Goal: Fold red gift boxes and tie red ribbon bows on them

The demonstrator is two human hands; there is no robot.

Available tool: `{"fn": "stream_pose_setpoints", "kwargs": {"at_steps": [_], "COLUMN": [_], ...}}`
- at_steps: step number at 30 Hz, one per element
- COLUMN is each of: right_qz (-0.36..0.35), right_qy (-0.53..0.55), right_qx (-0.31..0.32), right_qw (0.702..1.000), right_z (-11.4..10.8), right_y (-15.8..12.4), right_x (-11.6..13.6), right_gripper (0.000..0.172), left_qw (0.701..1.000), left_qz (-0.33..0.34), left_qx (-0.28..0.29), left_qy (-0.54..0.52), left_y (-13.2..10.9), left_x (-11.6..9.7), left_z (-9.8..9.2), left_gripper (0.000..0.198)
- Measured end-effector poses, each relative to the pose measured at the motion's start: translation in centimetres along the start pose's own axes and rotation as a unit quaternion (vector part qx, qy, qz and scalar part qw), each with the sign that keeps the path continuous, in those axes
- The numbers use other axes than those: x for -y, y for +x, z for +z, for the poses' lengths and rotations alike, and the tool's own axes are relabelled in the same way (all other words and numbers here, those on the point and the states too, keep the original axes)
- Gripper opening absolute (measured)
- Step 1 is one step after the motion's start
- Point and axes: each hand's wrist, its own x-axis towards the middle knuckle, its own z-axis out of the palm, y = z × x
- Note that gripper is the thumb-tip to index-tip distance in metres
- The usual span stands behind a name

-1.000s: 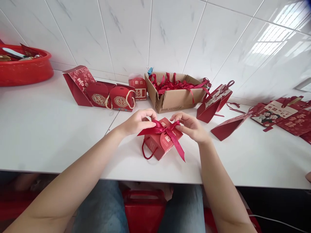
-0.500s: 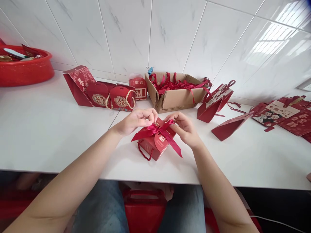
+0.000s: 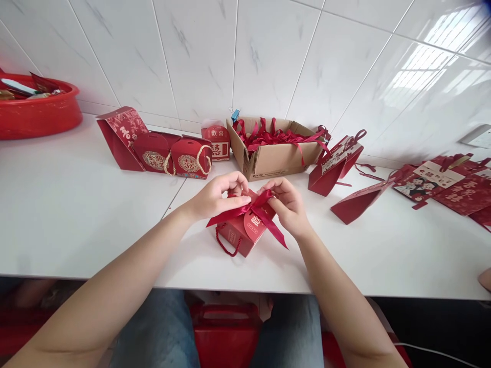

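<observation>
A small red gift box [image 3: 245, 236] with a twisted red cord handle [image 3: 228, 248] sits on the white table in front of me. Across its top is a bow of shiny red ribbon [image 3: 275, 230], its two tails spreading left and right. My left hand [image 3: 220, 197] is closed at the bow's left side, thumb and fingers pinching the ribbon near the knot. The right loop of the bow is pinched between the thumb and fingers of my right hand [image 3: 287, 204]. My fingers partly cover the knot and the left loop.
Behind the box, a cardboard box [image 3: 284, 161] holds loose red ribbons. Several red gift boxes [image 3: 153, 153] stand at back left, beside a red basin [image 3: 42, 115]. On the right are two folded red boxes [image 3: 362, 202] and flat red bags [image 3: 456, 189]. Part of another person's hand [image 3: 485, 279] shows at the right edge.
My left hand has lowered from above the bow's left loop toward the knot, its thumb now across the ribbon. My right hand stays at the right loop. The view has shifted slightly.
</observation>
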Motion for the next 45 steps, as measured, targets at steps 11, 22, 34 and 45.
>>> {"fn": "stream_pose_setpoints", "kwargs": {"at_steps": [11,22,34,45], "right_qz": [0.017,0.023,0.088,0.085], "right_qy": [0.015,0.022,0.205,0.206], "right_qx": [0.01,0.028,0.026,0.09], "right_qw": [1.0,0.999,0.974,0.971], "right_z": [-0.4,-0.5,-0.7,-1.6], "right_y": [-0.2,-0.2,0.7,0.7], "right_x": [0.5,0.4,-1.2,-2.3], "right_gripper": [0.021,0.021,0.032,0.028], "left_qw": [0.999,0.998,0.997,0.995], "left_qz": [-0.007,-0.05,-0.053,-0.078], "left_qx": [0.012,0.006,0.005,0.021], "left_qy": [0.048,0.048,0.049,-0.053], "left_y": [0.1,0.2,0.2,0.2], "left_x": [0.2,0.5,0.5,0.3], "left_z": [0.7,0.7,0.9,0.2], "left_gripper": [0.011,0.014,0.012,0.024]}}
